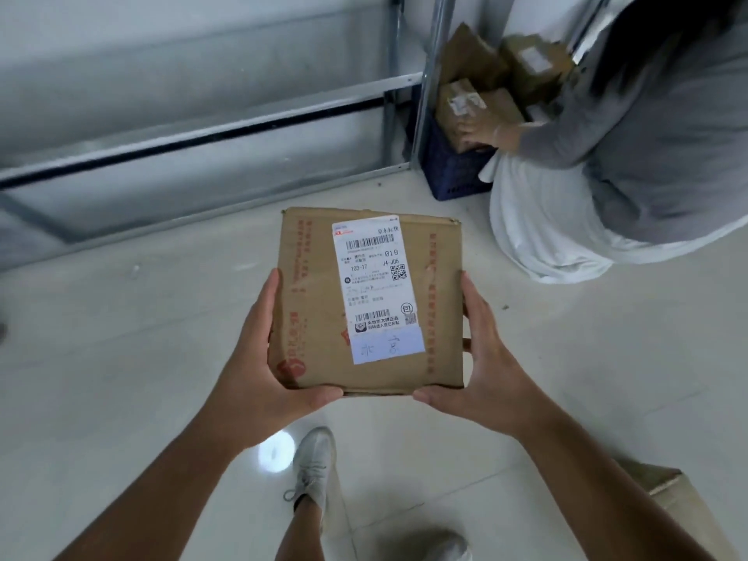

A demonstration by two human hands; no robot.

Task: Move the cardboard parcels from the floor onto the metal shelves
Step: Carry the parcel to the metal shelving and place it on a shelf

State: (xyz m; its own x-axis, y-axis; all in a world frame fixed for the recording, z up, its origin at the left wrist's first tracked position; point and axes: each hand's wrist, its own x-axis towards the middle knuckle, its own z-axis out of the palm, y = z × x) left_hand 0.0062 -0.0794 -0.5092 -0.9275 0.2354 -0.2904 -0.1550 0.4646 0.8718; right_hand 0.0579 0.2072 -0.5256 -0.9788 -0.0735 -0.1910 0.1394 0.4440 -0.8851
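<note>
A flat brown cardboard parcel (315, 301) with a white shipping label on top is held level above the pale floor in the middle of the view. My left hand (259, 358) grips its left side, thumb along the near edge. My right hand (481, 366) grips its right side in the same way. The metal shelves (194, 131) run across the upper left, low and bare. More cardboard parcels (477, 103) are heaped in a dark blue crate at the upper right.
A crouching person in a grey top (655, 127) reaches a hand into the blue crate (449, 172) beside a shelf upright (429, 74). Another cardboard box (680, 504) lies on the floor at the lower right. My shoes (313, 463) stand on the tiles below the parcel.
</note>
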